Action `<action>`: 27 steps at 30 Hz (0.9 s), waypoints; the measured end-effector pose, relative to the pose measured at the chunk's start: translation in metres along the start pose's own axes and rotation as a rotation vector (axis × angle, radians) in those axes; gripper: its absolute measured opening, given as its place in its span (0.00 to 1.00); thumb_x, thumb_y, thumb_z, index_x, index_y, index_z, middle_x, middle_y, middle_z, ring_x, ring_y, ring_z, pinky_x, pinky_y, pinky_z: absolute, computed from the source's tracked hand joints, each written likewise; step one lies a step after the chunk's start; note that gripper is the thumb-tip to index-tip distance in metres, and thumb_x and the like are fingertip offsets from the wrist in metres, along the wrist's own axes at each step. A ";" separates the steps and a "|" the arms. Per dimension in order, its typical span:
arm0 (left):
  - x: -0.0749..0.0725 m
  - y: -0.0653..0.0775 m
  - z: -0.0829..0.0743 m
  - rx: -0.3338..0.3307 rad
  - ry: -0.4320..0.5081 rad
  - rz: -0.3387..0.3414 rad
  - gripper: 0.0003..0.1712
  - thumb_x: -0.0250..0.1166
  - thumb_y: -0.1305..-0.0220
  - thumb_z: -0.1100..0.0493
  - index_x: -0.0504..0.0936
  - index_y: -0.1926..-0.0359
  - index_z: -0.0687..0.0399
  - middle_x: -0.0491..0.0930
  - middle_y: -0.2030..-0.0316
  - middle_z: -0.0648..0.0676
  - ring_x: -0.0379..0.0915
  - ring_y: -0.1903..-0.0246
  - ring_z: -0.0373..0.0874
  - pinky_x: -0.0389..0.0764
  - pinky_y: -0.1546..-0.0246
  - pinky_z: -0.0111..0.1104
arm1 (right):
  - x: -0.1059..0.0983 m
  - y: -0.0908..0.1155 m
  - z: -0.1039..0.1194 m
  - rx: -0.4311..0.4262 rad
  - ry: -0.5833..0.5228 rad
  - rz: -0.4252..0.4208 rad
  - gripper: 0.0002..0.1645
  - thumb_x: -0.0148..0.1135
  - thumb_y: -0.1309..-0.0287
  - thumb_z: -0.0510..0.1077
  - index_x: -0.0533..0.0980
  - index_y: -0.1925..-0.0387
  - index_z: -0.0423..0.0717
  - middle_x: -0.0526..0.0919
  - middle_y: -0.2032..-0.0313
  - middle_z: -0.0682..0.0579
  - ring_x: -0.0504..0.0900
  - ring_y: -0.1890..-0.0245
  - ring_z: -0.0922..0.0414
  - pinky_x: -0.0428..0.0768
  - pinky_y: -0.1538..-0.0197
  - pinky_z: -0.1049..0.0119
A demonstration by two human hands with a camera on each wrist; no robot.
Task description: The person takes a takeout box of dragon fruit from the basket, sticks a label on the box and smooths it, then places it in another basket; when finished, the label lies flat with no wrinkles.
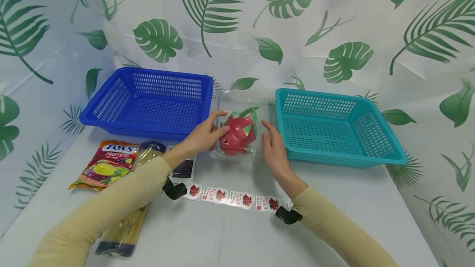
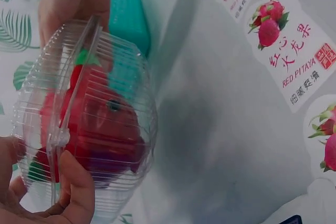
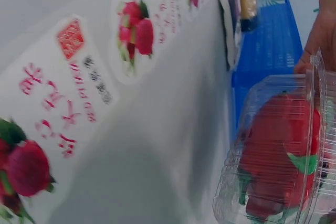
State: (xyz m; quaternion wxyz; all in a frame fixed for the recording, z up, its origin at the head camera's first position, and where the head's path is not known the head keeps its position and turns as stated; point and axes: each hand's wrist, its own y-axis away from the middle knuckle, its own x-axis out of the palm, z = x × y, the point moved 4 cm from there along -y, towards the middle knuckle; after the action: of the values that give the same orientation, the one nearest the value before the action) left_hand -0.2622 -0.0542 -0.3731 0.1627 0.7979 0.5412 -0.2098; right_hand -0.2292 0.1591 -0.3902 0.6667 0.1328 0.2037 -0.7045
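One sticker strip (image 1: 233, 201) lies on the counter (image 1: 245, 242); beyond, the left hand (image 1: 202, 137) pinches a clear box (image 2: 143, 87), pitaya (image 1: 239, 133) already inside, no sticker visible on it; the right hand (image 1: 274, 149), fingers loosely extended, is beside it, between two baskets (image 1: 341, 160).

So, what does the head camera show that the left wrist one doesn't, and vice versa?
Only the head view: the blue basket, the FOX'S candy bag and the long packet.

Only the left wrist view: legible "RED PITAYA" lettering on the sticker strip and fine ribbing on the clear container.

Both: that strip, that container, the red item inside, the teal basket, the left hand and right hand.
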 end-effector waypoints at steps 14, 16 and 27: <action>0.024 0.003 0.013 -0.003 0.004 0.041 0.33 0.53 0.25 0.50 0.54 0.25 0.48 0.69 0.78 0.54 0.64 0.84 0.43 0.69 0.81 0.34 | 0.003 0.008 -0.022 0.137 -0.035 0.066 0.26 0.37 0.22 0.46 0.58 0.27 0.51 0.57 0.27 0.48 0.61 0.30 0.49 0.64 0.34 0.49; 0.025 0.001 0.014 0.001 0.017 0.030 0.33 0.52 0.25 0.49 0.54 0.25 0.48 0.69 0.77 0.53 0.64 0.83 0.43 0.68 0.80 0.34 | 0.002 0.006 -0.023 0.154 -0.052 0.078 0.26 0.37 0.22 0.47 0.57 0.27 0.53 0.56 0.27 0.49 0.61 0.31 0.48 0.65 0.34 0.48; 0.028 -0.012 0.025 0.017 0.102 0.005 0.32 0.50 0.24 0.49 0.54 0.25 0.44 0.68 0.73 0.55 0.65 0.78 0.44 0.69 0.77 0.34 | 0.001 -0.001 -0.027 0.159 -0.079 0.105 0.28 0.35 0.22 0.50 0.54 0.25 0.57 0.52 0.25 0.52 0.57 0.28 0.50 0.58 0.30 0.47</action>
State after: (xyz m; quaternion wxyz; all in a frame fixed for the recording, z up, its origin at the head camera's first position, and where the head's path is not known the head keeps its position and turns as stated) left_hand -0.2689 -0.0402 -0.4094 0.1286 0.8104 0.5448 -0.1729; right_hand -0.2328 0.1706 -0.4140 0.6977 0.1679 0.1133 -0.6872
